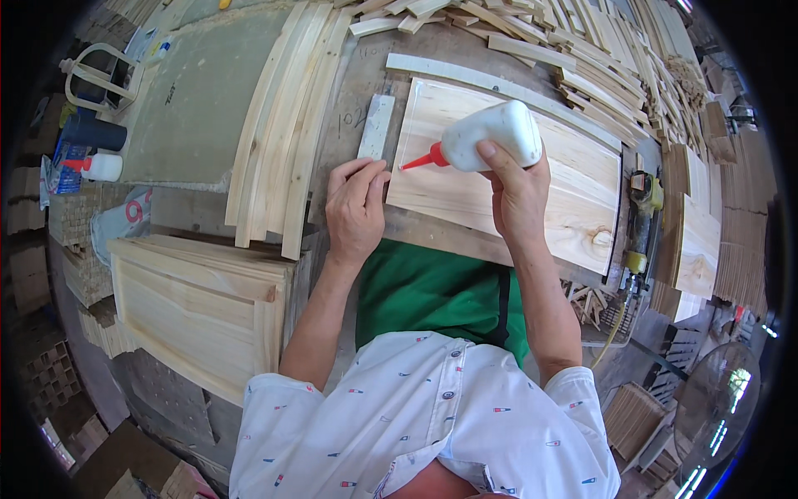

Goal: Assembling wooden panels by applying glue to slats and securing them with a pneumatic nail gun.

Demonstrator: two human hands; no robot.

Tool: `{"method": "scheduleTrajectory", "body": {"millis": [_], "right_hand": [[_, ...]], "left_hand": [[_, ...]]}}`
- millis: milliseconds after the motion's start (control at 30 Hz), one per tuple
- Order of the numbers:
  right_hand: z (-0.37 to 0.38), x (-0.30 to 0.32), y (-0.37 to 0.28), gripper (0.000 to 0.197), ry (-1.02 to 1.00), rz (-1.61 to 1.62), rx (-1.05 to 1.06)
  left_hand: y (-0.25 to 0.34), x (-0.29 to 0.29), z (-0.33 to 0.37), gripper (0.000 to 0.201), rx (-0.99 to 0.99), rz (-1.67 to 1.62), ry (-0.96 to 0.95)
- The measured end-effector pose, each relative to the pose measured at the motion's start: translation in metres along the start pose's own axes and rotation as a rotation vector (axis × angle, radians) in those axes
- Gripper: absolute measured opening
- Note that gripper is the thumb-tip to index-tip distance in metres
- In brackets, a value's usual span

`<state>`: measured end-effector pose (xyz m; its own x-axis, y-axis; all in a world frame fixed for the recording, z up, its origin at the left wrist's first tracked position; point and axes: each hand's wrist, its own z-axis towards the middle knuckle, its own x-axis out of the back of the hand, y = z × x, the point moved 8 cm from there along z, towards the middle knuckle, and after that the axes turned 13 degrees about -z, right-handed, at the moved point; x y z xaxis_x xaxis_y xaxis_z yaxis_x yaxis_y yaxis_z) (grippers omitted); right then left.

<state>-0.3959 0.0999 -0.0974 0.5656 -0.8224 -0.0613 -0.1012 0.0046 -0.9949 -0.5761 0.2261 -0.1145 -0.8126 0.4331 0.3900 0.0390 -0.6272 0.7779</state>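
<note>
My right hand [519, 187] grips a white squeeze glue bottle [499, 137], tilted so that its red nozzle [422, 158] points down and left. The nozzle tip meets the left edge of a pale wooden panel [532, 200] lying flat on the bench, where a small whitish spot shows. Just left of that edge is my left hand [357, 212], its fingers curled together at the lower end of a whitish strip [376, 129]. Whether those fingers hold anything is hidden.
A long strip [499, 83] borders the panel's far side. Wooden slats [283, 125] lie to the left, above stacked framed panels [195, 303]. A yellow-green power tool [640, 216] sits right of the panel. Loose wood pieces [582, 66] are heaped at the back. Another red-tipped bottle [104, 167] stands far left.
</note>
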Motion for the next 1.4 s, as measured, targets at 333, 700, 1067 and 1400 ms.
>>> {"method": "scheduleTrajectory", "body": {"millis": [333, 700, 1067, 1400], "right_hand": [[-0.048, -0.003, -0.003, 0.060, -0.028, 0.026, 0.012], [-0.064, 0.048, -0.004, 0.056, 0.073, -0.021, 0.004], [-0.116, 0.206, -0.008, 0.064, 0.351, 0.026, 0.044], [-0.168, 0.332, -0.027, 0.050, 0.662, -0.127, 0.165]], "left_hand": [[-0.002, 0.000, -0.001, 0.018, 0.024, -0.043, -0.007], [0.001, 0.000, -0.002, 0.014, 0.001, -0.029, 0.014], [-0.005, -0.006, -0.005, 0.013, 0.037, 0.039, -0.028], [-0.012, -0.009, -0.008, 0.017, 0.100, 0.065, -0.076]]}}
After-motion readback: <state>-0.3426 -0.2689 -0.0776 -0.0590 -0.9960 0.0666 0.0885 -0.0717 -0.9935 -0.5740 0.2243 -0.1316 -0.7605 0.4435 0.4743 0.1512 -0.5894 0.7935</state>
